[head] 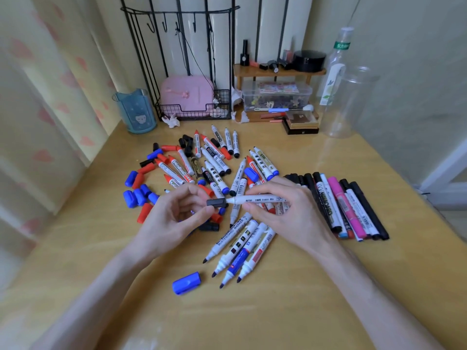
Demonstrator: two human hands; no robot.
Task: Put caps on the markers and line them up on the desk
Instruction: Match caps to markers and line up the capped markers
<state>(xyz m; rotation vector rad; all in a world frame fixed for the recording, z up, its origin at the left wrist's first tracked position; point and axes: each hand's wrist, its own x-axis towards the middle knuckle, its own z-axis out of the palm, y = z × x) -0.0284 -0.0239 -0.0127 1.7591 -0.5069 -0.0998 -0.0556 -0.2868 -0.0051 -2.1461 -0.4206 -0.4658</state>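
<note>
"WHITEBOARD MARKER" runs along a white marker (231, 233) in the bunch at six o'clock from the middle of the desk (278, 311). "WHITEBOARD" stands on a red marker (180, 170) at ten o'clock and on a black-capped marker (326, 203) at three o'clock. The green label (341, 44) on the bottle (337, 64) at one o'clock bears Chinese characters too small to read.

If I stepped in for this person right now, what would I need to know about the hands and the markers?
Left hand pinches a black cap. Right hand grips a white marker, its tip at the cap's mouth, not yet pushed home.
Done: a row of capped markers lies on the desk, right side.
Left: cap the bare markers in the middle pile using the loose caps, then add them to the row.
</note>
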